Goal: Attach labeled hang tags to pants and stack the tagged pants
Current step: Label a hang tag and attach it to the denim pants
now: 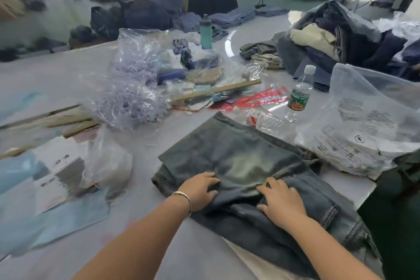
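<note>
Resting on folded, faded grey-blue pants (238,157), apparently denim: both hands (202,188).

Both arms reach forward, left hand (200,188) and right hand (281,202) lying palm-down, fingers loosely spread

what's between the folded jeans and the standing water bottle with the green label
In the head view, a clear plastic bottle lies on its side between the folded jeans and the standing water bottle, close to the jeans' far edge.
</note>
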Available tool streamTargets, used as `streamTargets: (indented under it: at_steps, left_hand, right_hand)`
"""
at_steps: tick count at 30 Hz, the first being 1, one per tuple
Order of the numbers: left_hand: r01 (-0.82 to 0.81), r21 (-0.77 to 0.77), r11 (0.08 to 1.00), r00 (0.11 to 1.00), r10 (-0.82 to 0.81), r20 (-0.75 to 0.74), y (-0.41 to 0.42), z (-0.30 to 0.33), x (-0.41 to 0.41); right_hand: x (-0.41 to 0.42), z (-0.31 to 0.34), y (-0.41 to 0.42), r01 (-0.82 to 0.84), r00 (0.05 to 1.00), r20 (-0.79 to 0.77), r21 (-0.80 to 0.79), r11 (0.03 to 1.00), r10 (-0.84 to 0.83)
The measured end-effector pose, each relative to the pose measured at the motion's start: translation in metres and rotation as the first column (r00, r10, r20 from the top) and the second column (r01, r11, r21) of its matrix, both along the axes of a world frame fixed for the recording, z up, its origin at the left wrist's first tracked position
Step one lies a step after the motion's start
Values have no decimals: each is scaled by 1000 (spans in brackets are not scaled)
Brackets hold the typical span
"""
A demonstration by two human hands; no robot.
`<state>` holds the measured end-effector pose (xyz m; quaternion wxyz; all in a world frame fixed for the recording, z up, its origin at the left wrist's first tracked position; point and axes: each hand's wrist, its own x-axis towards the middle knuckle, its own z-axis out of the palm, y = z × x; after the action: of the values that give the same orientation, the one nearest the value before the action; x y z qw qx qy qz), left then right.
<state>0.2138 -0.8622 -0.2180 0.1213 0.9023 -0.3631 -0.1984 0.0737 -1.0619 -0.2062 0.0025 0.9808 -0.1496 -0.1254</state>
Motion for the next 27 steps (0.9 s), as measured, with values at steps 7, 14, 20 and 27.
streamTargets:
  at_steps: [7, 14, 20, 27]
  left_hand:
    - [-210, -249, 946, 968, 237, 85, 122, 67, -30]
    - [-518, -378, 768, 768, 612, 191, 379, 148, -106]
    - [-810, -419, 411, 341, 911, 234, 629, 178, -205]
    - [-808, -589, 10, -137, 969, 205, 879, 191, -246]
  right_hand:
    - [53, 59, 110, -212, 940, 282, 30, 977, 195]
    - [76, 118, 366, -705, 667, 570, 277, 653, 479]
    - [53, 144, 615, -860, 510, 615, 382, 338, 602]
    - [49, 163, 883, -825, 527, 626, 538, 170, 575]
